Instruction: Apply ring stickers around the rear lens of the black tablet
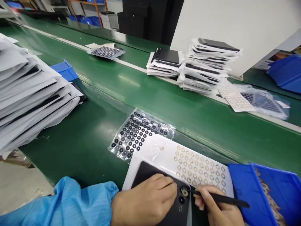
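A flat black panel lies on white paper in front of me. My left hand rests on it with the fingers curled; whatever may be under the fingertips is hidden. Black tweezers are gripped in my right hand. Their tip reaches a small pale ring at a round recess near the panel's right edge. Just below the ring is a dark round hole. Behind the panel lies a white sheet with rows of pale rings, partly over a clear sheet of black rings.
A blue bin with ring-shaped scraps stands at the right. Paper-layered stacks rise at the left and at the back right. A small blue tray sits beside the left stack. More ring sheets lie farther back.
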`<action>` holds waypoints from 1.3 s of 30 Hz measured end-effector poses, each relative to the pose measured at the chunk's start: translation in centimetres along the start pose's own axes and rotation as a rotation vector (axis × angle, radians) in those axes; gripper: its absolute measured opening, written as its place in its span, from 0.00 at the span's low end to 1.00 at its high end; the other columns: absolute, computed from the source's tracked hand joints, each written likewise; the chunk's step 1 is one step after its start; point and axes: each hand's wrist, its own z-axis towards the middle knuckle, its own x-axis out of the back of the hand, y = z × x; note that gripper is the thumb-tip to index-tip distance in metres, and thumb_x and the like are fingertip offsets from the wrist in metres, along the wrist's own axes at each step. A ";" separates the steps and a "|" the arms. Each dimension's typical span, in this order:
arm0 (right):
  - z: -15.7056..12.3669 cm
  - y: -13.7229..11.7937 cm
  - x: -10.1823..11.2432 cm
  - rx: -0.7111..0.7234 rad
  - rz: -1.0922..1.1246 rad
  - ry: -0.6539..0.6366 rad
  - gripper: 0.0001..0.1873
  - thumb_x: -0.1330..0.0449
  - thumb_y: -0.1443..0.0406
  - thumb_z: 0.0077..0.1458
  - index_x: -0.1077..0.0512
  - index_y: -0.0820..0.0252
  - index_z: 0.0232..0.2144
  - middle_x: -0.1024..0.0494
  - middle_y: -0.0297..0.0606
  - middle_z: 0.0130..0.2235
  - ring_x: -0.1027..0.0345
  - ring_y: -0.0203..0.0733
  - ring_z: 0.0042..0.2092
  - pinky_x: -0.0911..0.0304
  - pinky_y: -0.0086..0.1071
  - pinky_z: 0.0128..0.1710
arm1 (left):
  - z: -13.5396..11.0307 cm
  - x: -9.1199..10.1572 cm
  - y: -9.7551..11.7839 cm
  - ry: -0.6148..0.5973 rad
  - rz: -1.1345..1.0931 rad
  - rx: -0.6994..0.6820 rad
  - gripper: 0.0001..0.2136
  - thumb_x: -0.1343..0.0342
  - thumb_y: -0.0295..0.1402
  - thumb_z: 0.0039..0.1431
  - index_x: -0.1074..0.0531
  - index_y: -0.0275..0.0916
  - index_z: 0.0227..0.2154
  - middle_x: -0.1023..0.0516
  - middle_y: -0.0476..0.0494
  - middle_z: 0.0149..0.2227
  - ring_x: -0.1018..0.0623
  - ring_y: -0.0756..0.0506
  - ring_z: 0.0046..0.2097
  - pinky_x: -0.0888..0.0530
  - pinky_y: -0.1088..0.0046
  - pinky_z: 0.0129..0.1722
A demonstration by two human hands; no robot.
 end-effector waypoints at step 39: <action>-0.3 -0.6 -0.4 0.290 -0.189 -0.073 0.13 0.41 0.57 0.53 0.27 0.57 0.21 0.27 0.36 0.21 0.32 0.40 0.23 0.33 0.27 0.23 | 1.0 0.7 0.6 -0.193 0.090 0.005 0.18 0.60 0.26 0.64 0.40 0.30 0.56 0.34 0.38 0.53 0.34 0.42 0.49 0.33 0.65 0.47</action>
